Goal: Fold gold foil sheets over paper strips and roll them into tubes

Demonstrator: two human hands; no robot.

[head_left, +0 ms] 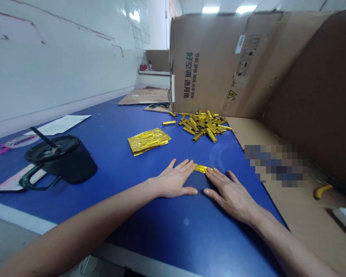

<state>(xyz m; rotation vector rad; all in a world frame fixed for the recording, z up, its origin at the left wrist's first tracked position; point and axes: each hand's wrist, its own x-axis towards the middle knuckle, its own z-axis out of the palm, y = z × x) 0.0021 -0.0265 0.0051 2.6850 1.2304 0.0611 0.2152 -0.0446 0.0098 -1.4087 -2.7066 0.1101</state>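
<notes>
My left hand and my right hand lie flat on the blue table, fingers spread and tips pointing towards each other. Between the fingertips sits a small strip of gold foil, touched by both hands and partly hidden by the right fingers. Farther ahead lies a heap of gold foil tubes, with one loose tube to its left. A flat stack of crinkled gold foil sheets lies ahead of my left hand.
A black lidded tumbler with a straw and handle stands at the left, near a white paper sheet. Upright cardboard panels wall the far right side. A blurred patch covers part of the cardboard on the right.
</notes>
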